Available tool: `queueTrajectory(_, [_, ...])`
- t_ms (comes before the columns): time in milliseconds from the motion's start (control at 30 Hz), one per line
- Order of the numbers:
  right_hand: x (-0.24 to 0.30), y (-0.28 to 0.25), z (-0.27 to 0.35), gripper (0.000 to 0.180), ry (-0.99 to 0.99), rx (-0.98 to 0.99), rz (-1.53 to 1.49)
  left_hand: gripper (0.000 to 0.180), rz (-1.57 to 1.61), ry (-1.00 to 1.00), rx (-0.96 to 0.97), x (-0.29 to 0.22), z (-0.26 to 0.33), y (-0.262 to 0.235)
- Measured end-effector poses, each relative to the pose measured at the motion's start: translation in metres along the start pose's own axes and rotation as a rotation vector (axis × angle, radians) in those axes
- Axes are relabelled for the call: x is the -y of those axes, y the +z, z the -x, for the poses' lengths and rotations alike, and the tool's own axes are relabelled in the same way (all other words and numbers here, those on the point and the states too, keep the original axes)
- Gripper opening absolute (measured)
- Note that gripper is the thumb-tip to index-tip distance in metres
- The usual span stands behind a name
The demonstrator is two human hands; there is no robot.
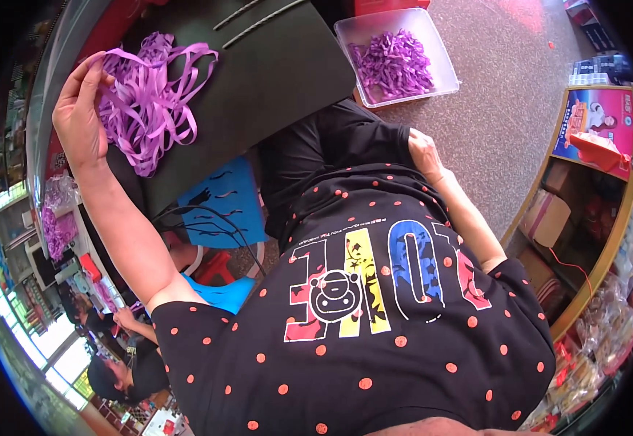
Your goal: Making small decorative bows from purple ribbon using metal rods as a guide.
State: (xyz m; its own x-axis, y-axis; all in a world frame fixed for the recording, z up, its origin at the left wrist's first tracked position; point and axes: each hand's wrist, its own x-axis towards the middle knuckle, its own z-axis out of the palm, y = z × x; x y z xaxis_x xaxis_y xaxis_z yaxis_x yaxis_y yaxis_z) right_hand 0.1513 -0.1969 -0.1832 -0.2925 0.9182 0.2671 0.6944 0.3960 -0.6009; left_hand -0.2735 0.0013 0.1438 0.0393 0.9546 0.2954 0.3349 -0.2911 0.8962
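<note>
Dotted black shirt (389,305); purple ribbon (140,98) narrow, satiny, loosely looped, tangled.

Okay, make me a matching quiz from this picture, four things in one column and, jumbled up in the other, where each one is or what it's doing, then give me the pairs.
Column one
1. Bare left hand
2. Bare right hand
3. Loose tangle of long purple ribbon
4. Clear plastic square bin

Column two
A. Lies on the dark flat tabletop
B. Touches the black cloth trouser leg
C. Contains a bunched purple heap
D. Pinches a thin purple strand

Pairs: 1-D, 2-B, 3-A, 4-C
</note>
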Motion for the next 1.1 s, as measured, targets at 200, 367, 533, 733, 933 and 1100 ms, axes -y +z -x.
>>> queueTrajectory(200, [0.01,0.001,0.022,0.028,0.159,0.052,0.017,0.019,-0.16,0.009,0.043,0.027,-0.009,0.001])
queueTrajectory(367, [0.019,-0.008,0.02,0.04,0.318,0.184,-0.198,0.026,-0.947,-0.142,0.087,0.059,-0.014,-0.007])
queueTrajectory(533, [0.025,-0.017,0.016,0.03,0.528,0.116,-0.321,0.06,-1.444,-0.198,0.527,0.032,-0.002,0.013])
queueTrajectory(733, [0.034,-0.077,0.036,0.021,0.501,0.092,-0.475,0.047,-0.994,0.142,0.565,-0.037,0.022,0.089])
queueTrajectory(933, [0.041,-0.088,0.047,0.027,0.451,0.14,-0.398,0.038,-0.537,0.277,0.807,-0.049,0.041,0.171])
queueTrajectory(1100, [0.034,-0.038,0.022,0.031,0.461,0.06,-0.237,0.028,-0.646,0.652,0.795,-0.026,0.058,0.2])
